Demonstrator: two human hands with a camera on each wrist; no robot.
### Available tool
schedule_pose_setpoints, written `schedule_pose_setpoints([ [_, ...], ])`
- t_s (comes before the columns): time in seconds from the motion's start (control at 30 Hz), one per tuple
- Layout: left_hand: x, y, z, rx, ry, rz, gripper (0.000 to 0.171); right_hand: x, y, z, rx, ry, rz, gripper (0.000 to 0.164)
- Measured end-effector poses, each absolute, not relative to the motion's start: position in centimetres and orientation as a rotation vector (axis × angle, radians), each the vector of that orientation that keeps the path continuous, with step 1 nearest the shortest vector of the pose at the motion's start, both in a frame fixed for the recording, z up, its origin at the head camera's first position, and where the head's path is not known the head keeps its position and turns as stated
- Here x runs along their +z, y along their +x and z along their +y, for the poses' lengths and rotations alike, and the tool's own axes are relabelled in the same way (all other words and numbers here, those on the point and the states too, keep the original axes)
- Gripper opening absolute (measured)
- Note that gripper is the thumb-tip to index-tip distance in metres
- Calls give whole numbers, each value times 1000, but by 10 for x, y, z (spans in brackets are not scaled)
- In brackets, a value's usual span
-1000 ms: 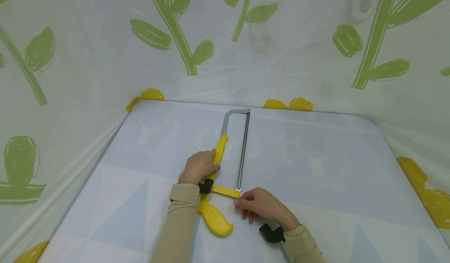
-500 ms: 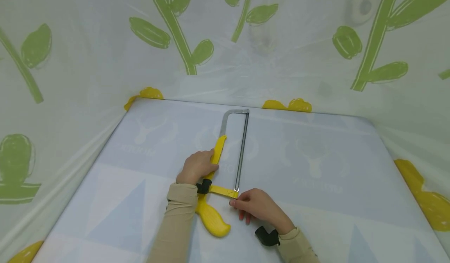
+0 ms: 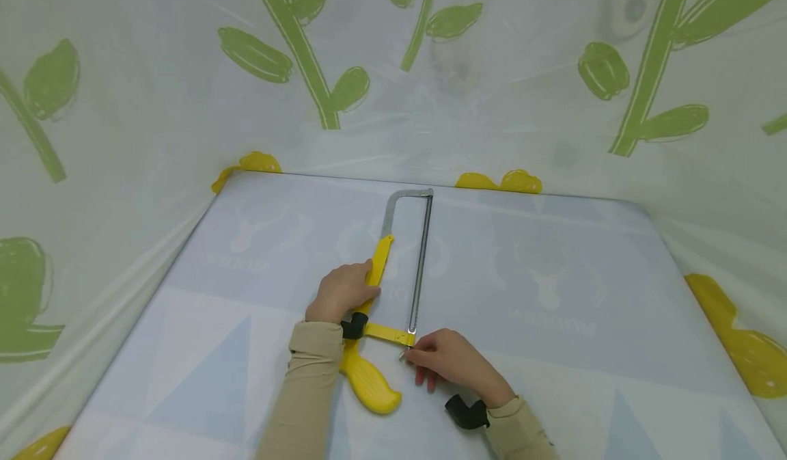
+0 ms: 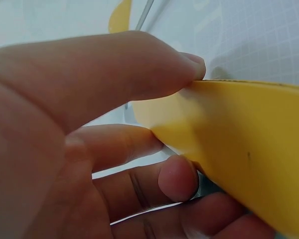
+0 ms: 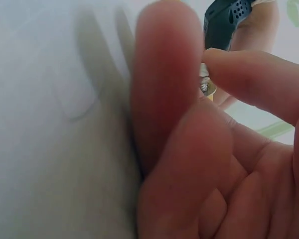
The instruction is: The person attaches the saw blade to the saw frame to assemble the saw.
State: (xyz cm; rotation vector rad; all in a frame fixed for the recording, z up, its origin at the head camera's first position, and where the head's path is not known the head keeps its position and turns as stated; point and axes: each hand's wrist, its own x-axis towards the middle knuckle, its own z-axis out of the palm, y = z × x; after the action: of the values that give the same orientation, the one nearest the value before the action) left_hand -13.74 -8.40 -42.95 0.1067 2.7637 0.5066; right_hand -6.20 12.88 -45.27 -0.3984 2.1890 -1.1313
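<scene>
A hacksaw (image 3: 382,258) with a yellow frame and a silver front bow lies on the table. Its blade (image 3: 421,262) runs along the right side, and the yellow handle (image 3: 372,387) points toward me. My left hand (image 3: 341,290) grips the yellow frame, thumb on one edge and fingers curled under the other in the left wrist view. At the near end of the blade, my right hand (image 3: 453,360) pinches a small silver wing nut (image 5: 204,74) on a threaded bolt between thumb and forefinger. The right hand's other fingers are curled close over the tabletop.
The table (image 3: 572,385) has a pale cover with blue triangles and faint deer heads. A whitish curtain (image 3: 522,118) with green leaf prints hangs behind and at both sides. Black wrist cameras (image 3: 467,412) sit on both wrists.
The right fingertips have shifted slightly at the bolt end, and a silver bit of the wing nut now shows beside them. The left hand keeps its grip; the whole view has drifted a little.
</scene>
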Motion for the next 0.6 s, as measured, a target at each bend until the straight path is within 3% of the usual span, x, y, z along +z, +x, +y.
schedule_pose_setpoints([
  [0.6, -429, -137, -85, 517, 112, 2752, 62, -457, -66, 136, -1214, -427, 2138, 19],
])
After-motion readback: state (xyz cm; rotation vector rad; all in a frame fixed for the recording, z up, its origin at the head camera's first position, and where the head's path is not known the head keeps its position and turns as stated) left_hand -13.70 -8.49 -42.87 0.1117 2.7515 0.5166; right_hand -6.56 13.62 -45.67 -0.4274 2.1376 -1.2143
